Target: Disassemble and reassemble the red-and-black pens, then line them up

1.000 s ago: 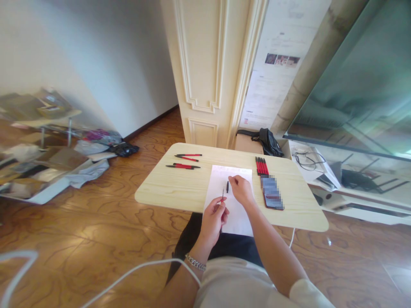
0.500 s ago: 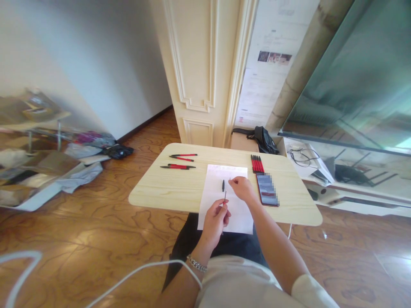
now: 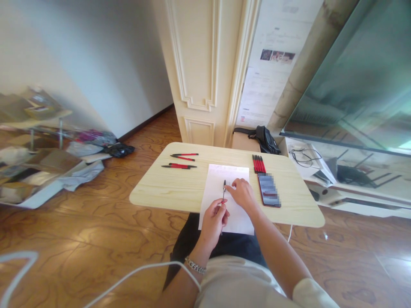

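the pen [image 3: 222,202], pinched in the left hand [image 3: 214,220], pointed toward 12 o'clock over the paper [image 3: 239,220]; whether the right hand [image 3: 242,193], at 2 o'clock, gripped anything, i couldn't tell. 4 red-and-black pens [image 3: 183,166] lay at 10 o'clock.

Looks bright and softly lit over the tabletop [image 3: 170,188], with highlights glinting off the wood floor [image 3: 77,233] and pale glare on the right side of the glassy screen [image 3: 346,94]. Dims to grey shadow along the wall [image 3: 131,55] at upper left. Smears the clutter [image 3: 53,160] at far left, stretches toward the edges, washes out the marks on the paper [image 3: 239,220], and breaks into blocky pixels along the phone [image 3: 266,186].
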Demonstrator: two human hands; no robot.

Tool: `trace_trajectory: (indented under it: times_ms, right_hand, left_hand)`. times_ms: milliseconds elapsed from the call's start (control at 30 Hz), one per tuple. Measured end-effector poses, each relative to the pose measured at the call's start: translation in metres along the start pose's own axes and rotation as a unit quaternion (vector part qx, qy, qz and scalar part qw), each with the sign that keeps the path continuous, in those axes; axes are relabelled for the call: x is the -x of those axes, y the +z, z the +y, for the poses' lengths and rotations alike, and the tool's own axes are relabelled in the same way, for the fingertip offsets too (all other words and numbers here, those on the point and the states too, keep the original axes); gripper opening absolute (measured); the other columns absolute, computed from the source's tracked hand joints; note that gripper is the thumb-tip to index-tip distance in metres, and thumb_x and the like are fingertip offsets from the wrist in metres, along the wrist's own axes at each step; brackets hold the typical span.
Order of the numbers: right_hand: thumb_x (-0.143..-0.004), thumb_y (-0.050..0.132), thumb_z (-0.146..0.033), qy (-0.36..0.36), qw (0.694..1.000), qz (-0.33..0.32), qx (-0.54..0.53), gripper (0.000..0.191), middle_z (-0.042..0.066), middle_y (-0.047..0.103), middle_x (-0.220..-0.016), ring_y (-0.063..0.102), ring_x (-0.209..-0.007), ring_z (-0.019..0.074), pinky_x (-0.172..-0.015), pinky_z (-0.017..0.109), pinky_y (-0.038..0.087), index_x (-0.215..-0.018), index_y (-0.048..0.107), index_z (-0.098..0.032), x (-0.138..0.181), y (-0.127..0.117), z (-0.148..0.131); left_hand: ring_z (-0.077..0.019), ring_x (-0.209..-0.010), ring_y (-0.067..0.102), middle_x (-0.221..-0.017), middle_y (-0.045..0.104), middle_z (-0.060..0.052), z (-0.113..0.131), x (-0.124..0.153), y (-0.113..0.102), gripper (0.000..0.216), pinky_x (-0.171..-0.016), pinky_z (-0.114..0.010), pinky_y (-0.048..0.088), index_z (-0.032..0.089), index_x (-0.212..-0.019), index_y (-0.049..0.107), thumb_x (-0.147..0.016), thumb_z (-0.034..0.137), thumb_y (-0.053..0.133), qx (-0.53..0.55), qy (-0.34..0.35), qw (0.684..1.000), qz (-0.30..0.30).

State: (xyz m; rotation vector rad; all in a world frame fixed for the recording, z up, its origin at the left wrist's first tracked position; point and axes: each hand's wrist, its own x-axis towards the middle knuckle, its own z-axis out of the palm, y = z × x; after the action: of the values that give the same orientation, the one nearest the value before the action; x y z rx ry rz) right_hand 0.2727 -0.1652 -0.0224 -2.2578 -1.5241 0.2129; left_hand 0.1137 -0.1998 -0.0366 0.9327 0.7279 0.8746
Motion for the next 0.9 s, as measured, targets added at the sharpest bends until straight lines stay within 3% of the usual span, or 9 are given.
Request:
trace_trajectory:
  times_ms: [133,433,533,667,767,900]
  right_hand:
    - [-0.069,0.065,-0.062,-0.045,0.999,0.027,-0.007,0.054,0.012,0.061,-0.101,0.051,-0.098,0.0266,-0.083,0.034,0.038,-0.098,0.063,-0.016,0.021,0.000,0.012]
    - [-0.069,0.069,-0.056,-0.084,0.996,0.009,-0.039,0.045,0.010,0.060,-0.097,0.051,-0.094,0.0255,-0.081,0.035,0.040,-0.091,0.063,-0.017,0.030,-0.006,0.028]
    - [-0.073,0.067,-0.053,-0.088,0.991,0.031,-0.097,0.039,0.010,0.062,-0.097,0.053,-0.095,0.0247,-0.084,0.036,0.040,-0.091,0.064,-0.018,0.030,-0.012,0.026]
    - [-0.087,0.051,-0.046,-0.063,0.960,0.010,-0.271,0.032,0.006,0.067,-0.092,0.059,-0.084,0.0184,-0.078,0.031,0.043,-0.093,0.066,-0.019,0.031,-0.018,0.016]
    - [-0.084,0.052,-0.047,-0.023,0.926,-0.048,-0.373,0.034,0.004,0.068,-0.079,0.060,-0.073,0.0164,-0.066,0.027,0.044,-0.088,0.068,-0.017,0.032,-0.013,0.008]
    - [-0.080,0.056,-0.046,0.010,0.894,-0.068,-0.443,0.031,0.003,0.066,-0.071,0.059,-0.067,0.0150,-0.059,0.025,0.042,-0.081,0.067,-0.016,0.034,-0.005,0.003]
  left_hand:
    - [-0.0052,-0.045,0.042,-0.065,0.054,0.002,0.005,0.002,0.000,0.036,-0.040,-0.017,0.024,0.017,-0.106,0.057,-0.083,0.044,0.059,0.000,-0.005,1.000,-0.001]
    - [-0.0061,-0.046,0.043,-0.064,0.054,0.002,0.004,0.001,0.008,0.039,-0.040,-0.017,0.024,0.018,-0.105,0.059,-0.080,0.047,0.062,-0.007,-0.011,1.000,0.001]
    - [-0.0057,-0.045,0.042,-0.064,0.054,0.002,0.005,0.001,0.010,0.040,-0.040,-0.017,0.023,0.018,-0.106,0.059,-0.079,0.048,0.063,0.001,-0.016,1.000,0.000]
    - [-0.0058,-0.045,0.041,-0.064,0.054,0.002,0.005,0.000,0.014,0.040,-0.040,-0.018,0.023,0.018,-0.106,0.059,-0.079,0.047,0.063,0.003,-0.027,1.000,-0.002]
    - [-0.0055,-0.044,0.040,-0.063,0.054,0.002,0.004,-0.001,0.018,0.039,-0.040,-0.018,0.021,0.017,-0.106,0.059,-0.080,0.046,0.062,0.003,-0.027,1.000,-0.008]
    - [-0.0056,-0.045,0.041,-0.064,0.054,0.002,0.000,-0.001,0.020,0.039,-0.040,-0.018,0.022,0.017,-0.107,0.059,-0.080,0.045,0.061,0.008,-0.022,1.000,-0.020]
